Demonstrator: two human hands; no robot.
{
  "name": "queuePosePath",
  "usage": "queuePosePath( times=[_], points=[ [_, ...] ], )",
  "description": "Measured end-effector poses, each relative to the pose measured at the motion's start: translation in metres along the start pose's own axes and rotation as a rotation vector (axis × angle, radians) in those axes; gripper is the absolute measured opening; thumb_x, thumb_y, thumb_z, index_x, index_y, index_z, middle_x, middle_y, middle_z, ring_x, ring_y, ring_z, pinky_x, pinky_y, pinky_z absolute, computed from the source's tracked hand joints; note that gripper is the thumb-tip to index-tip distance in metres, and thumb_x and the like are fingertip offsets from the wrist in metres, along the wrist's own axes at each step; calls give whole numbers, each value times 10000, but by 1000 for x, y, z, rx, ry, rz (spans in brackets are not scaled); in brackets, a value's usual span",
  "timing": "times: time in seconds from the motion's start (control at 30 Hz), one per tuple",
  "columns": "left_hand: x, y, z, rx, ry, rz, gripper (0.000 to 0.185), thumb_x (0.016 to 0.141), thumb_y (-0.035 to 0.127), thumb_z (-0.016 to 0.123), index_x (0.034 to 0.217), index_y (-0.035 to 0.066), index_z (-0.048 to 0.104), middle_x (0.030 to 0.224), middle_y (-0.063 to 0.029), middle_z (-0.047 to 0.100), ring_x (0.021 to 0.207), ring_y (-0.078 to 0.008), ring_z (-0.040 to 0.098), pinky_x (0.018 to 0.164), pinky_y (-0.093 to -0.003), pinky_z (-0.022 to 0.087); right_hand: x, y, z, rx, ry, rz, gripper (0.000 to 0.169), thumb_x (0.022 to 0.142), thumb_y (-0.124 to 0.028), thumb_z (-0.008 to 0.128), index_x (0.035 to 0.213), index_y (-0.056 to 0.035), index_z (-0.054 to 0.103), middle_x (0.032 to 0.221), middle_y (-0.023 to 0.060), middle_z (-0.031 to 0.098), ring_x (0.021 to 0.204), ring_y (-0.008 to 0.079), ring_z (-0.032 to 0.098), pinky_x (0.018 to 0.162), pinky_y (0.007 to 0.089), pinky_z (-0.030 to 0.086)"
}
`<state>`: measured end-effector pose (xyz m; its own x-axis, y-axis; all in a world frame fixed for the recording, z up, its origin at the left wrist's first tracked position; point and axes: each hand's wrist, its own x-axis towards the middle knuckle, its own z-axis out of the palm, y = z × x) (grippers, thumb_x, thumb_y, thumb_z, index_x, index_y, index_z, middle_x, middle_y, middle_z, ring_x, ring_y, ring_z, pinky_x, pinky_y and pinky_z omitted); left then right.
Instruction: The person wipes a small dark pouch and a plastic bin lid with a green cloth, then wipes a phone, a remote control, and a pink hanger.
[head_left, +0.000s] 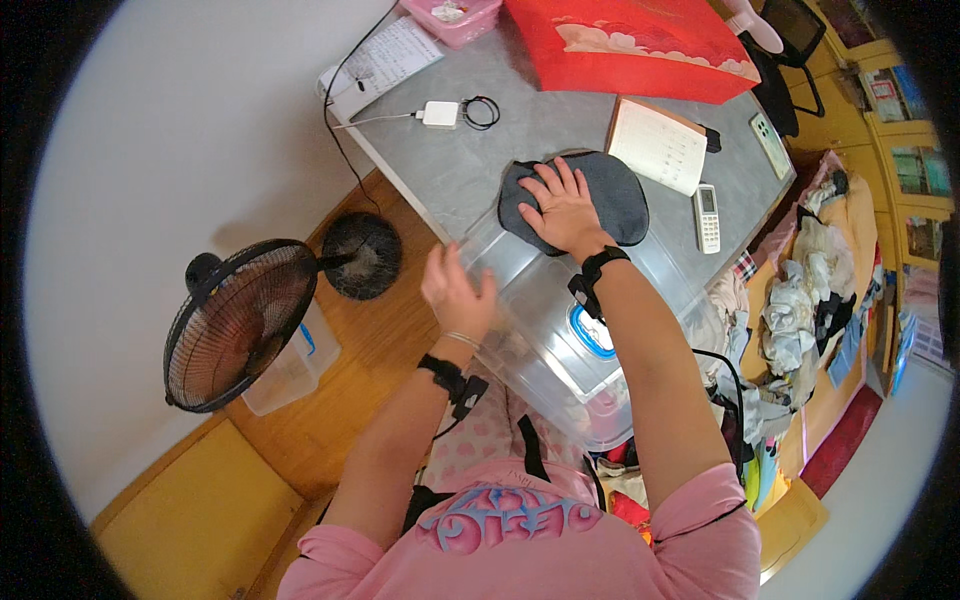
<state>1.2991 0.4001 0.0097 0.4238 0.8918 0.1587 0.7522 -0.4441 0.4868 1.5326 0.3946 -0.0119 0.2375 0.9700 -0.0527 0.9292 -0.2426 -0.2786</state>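
My right hand (561, 206) lies with fingers spread on a dark grey cloth piece (622, 196) with black-bound edges, pressing or resting on it without gripping. This cloth is on the grey tabletop (420, 161), beside and partly over a large clear plastic sheet-like bin or lid (525, 281). A blue-rimmed oval (592, 330) shows on the clear plastic, partly hidden by my right arm. My left hand (459, 296), blurred, is at the plastic's left edge with its fingers apart. Whether it touches the plastic, I cannot tell. Both wrists wear black straps with small devices.
An open notebook (656, 146), a white remote control (706, 217) and a phone (770, 144) lie on the table. Behind them stands a red box (637, 56). A charger (441, 114) is at left. On the floor stands a fan (240, 330). Clothes (795, 322) are heaped at right.
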Motion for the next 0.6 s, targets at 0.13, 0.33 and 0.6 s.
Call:
queuePosePath(
  times=[0.13,0.33,0.6],
  points=[
    [-40,-50,-1,-257,-195,-647,662,910,501,565,1309,-21,485,1209,-229,555,1127,-349,532,964,-449,406,2,-14,11,-15,41,79,493,942,-489,465,1352,-218,509,1507,78,348,1454,329,178,1170,553,138],
    [-40,-54,-24,-720,-602,-943,732,930,660,431,1158,-17,590,898,-116,639,738,-202,620,619,-337,506,-28,-65,31,44,67,-45,505,914,-439,540,1349,-184,500,1495,111,341,1432,377,202,1151,574,166],
    [-43,-73,-27,-1144,-803,-1082,791,936,723,291,1381,93,467,1244,-90,598,1067,-224,585,861,-387,501,-73,-156,45,114,26,-206,479,905,-370,560,1335,-167,507,1471,98,382,1421,365,233,1127,610,181]
  ],
)
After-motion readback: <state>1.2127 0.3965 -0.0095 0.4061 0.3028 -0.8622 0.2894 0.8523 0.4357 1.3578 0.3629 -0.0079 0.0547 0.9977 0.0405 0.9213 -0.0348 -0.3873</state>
